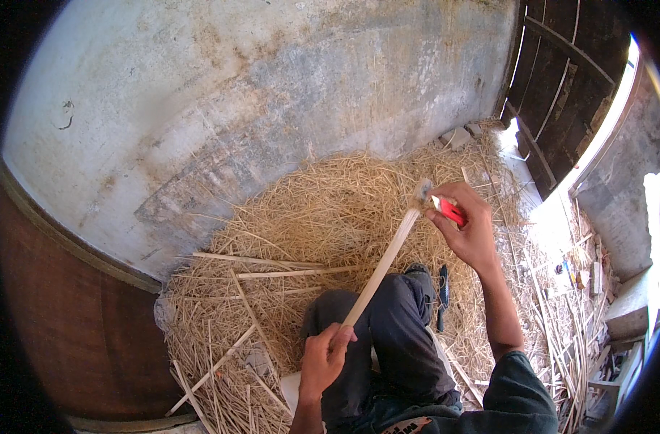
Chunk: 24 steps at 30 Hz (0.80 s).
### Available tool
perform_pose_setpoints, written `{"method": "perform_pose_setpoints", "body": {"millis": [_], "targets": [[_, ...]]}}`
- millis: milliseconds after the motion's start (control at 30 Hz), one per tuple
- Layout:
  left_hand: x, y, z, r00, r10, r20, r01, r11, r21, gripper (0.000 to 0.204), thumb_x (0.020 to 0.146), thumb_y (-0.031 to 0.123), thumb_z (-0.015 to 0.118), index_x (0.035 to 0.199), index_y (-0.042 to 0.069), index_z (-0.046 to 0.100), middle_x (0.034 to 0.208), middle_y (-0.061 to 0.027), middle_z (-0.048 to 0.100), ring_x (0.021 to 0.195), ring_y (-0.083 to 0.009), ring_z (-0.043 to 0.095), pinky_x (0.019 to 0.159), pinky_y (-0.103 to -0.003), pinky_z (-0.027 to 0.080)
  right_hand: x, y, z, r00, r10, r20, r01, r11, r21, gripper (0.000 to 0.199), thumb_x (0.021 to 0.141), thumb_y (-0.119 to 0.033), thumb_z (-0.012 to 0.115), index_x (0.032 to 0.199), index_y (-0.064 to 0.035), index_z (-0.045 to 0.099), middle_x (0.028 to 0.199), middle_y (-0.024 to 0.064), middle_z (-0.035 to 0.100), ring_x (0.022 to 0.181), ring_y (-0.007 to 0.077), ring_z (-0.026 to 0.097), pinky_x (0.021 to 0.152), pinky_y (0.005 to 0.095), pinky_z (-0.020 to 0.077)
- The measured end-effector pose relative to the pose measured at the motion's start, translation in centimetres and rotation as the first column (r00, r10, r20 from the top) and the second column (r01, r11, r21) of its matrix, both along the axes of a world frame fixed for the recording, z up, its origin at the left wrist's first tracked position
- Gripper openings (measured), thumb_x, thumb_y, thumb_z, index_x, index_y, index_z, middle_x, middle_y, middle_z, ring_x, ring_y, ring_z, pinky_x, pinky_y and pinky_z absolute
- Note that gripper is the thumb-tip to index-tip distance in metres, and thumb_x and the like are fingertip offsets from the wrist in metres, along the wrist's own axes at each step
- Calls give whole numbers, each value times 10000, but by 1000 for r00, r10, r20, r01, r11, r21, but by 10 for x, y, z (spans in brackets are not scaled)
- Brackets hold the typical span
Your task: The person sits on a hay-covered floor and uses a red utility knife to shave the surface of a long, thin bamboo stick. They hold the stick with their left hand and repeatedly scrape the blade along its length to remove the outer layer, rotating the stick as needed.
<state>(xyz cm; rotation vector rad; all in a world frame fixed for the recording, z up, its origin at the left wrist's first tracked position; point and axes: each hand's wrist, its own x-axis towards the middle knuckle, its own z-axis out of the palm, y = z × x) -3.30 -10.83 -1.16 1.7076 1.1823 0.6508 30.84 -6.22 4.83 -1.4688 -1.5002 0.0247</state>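
Clearly, the left hand [325, 361] grips a pale strip [382, 273]; the right hand [471, 230] pinches a red object [453, 212] beside the strip's tip, where steady bracing should help.

Looks like I'm in a rough wkshp or shed: stained bare wall [308, 79] at 12 o'clock, dark plank door [561, 87] at 2, straw-like shavings [286, 210] all round, loose strips [214, 367] approx. 7, pale strip [382, 264] I'm holding.
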Motion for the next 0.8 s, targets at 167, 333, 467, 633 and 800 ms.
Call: {"method": "perform_pose_setpoints", "body": {"millis": [167, 333, 467, 633, 800], "targets": [[1, 2, -14, 990, 52, 128, -38, 994, -105, 388, 1127, 350, 557, 915, 58, 700, 654, 28, 510, 567, -55, 445, 516, -272, 336, -7, -19, 7, 969, -98, -227, 117, 990, 73, 454, 965, -263, 716, 1326, -18, 591, 1258, 167, 558, 1097, 309, 602, 851, 386, 533], [6, 8, -16, 964, 74, 257, -16, 975, -223, 377, 1136, 371, 537, 977, 59, 679, 672, 57, 459, 572, -28, 398, 509, -242, 310, -4, -46, -12, 989, -132, 64, 125, 987, 101, 331, 1034, -238, 605, 1283, -21, 582, 1138, 184, 608, 994, 344, 644, 845, 423, 536], [19, 7, -2, 940, 130, 316, -12, 937, -349, 334, 1138, 310, 545, 1023, 32, 690, 722, 57, 478, 617, -18, 387, 549, -230, 308, -36, -61, -21, 989, 101, -106, -126, 959, -255, 275, 1032, -222, 629, 1239, -42, 611, 1064, 173, 693, 929, 387, 711, 834, 455, 558], [34, 4, 6, 945, 87, 316, -4, 968, -253, 365, 1137, 367, 525, 1044, 52, 684, 706, 56, 477, 584, -25, 411, 513, -235, 318, -60, -59, -26, 968, 235, -91, -251, 927, -278, 267, 974, -221, 744, 1163, -49, 670, 1043, 148, 717, 917, 375, 732, 769, 427, 588], [43, 0, 23, 961, 82, 264, -43, 988, -150, 325, 1129, 305, 548, 1062, 26, 703, 696, 33, 507, 613, -49, 439, 545, -249, 342, -71, -52, -32, 946, 289, 146, -272, 954, -122, 275, 922, -276, 802, 1116, -94, 736, 938, 85, 687, 771, 290, 717, 630, 395, 574]]}}
